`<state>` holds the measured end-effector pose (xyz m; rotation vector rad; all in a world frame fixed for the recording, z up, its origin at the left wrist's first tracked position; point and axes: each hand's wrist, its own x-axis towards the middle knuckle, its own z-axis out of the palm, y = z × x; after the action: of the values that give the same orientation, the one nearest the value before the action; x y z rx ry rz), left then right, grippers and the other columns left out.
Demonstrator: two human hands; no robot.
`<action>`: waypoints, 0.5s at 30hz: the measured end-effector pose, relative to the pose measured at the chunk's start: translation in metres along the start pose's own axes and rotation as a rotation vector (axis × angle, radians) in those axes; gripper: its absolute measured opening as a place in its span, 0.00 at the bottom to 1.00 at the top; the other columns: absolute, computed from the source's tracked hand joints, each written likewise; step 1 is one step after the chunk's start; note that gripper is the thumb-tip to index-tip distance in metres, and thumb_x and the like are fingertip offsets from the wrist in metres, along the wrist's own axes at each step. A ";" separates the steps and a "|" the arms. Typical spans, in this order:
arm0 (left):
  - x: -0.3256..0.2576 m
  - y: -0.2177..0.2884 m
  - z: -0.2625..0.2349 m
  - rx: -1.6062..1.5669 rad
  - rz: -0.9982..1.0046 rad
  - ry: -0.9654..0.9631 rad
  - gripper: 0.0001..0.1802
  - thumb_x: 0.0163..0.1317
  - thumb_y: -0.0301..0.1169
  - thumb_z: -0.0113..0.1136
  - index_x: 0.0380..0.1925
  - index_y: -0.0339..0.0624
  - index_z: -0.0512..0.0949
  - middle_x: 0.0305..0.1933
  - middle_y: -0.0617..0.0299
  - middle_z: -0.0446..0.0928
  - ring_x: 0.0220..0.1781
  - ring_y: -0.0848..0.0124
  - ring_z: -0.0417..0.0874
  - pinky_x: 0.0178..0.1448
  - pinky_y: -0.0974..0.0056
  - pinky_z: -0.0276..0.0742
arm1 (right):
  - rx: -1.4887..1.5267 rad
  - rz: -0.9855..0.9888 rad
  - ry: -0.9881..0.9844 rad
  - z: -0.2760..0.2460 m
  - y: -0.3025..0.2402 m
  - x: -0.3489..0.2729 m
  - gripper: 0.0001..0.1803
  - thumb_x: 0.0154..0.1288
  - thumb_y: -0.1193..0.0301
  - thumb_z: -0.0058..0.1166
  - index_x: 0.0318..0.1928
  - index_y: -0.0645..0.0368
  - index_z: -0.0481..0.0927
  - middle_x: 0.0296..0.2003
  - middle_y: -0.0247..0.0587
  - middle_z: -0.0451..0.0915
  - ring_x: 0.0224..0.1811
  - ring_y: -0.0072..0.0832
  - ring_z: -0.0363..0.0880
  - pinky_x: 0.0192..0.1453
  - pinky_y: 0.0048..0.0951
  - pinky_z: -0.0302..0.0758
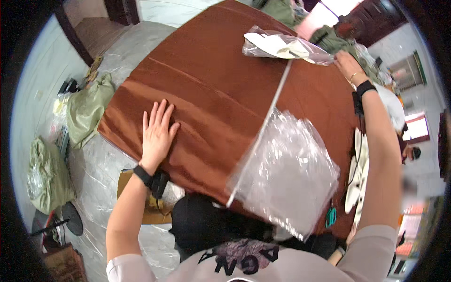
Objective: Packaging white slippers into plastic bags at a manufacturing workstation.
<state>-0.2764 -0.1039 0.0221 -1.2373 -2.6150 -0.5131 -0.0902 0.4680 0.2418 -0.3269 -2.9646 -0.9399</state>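
My left hand (159, 134) lies flat with spread fingers on a shiny brown cloth (211, 94) that covers the table. My right arm reaches to the table's far right, where my right hand (347, 66) is at the end of a clear plastic bag (324, 57) with flat white pieces (268, 44) inside. Whether its fingers grip the bag is unclear. A thin pale rod or strip (276, 96) runs across the cloth from this bag toward me. Beside its near end is a pile of empty clear plastic bags (291, 174).
Long white pieces (358, 174) lie along the right edge, near a teal-handled tool (331, 217), perhaps scissors. Green sacks (89, 110) stand on the floor at left, with an open cardboard box (126, 181) below the table's near edge. Green fabric (329, 40) is heaped beyond the far right.
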 end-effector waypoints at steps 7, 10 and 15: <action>-0.004 -0.031 0.022 0.101 0.021 0.030 0.30 0.67 0.47 0.49 0.66 0.52 0.62 0.74 0.62 0.55 0.76 0.59 0.51 0.74 0.42 0.46 | -0.119 0.254 -0.261 -0.051 0.016 -0.196 0.11 0.59 0.68 0.53 0.36 0.64 0.78 0.41 0.53 0.76 0.48 0.48 0.73 0.55 0.42 0.70; 0.006 -0.049 0.009 -0.006 -0.056 -0.256 0.33 0.64 0.50 0.52 0.67 0.55 0.60 0.76 0.60 0.51 0.77 0.58 0.47 0.71 0.33 0.43 | -0.106 0.360 -0.442 -0.045 0.008 -0.278 0.15 0.58 0.63 0.54 0.37 0.65 0.81 0.41 0.51 0.79 0.50 0.46 0.75 0.55 0.42 0.74; -0.003 0.113 -0.086 -0.489 0.511 -0.026 0.16 0.57 0.31 0.60 0.47 0.41 0.78 0.56 0.51 0.75 0.60 0.53 0.73 0.64 0.54 0.68 | -0.054 0.477 -0.541 -0.055 -0.016 -0.379 0.18 0.58 0.62 0.56 0.42 0.65 0.80 0.45 0.50 0.78 0.53 0.46 0.73 0.57 0.41 0.74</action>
<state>-0.1842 -0.0734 0.1258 -1.9792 -2.1169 -1.0634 0.2746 0.3505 0.2488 -1.4171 -3.0417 -0.9837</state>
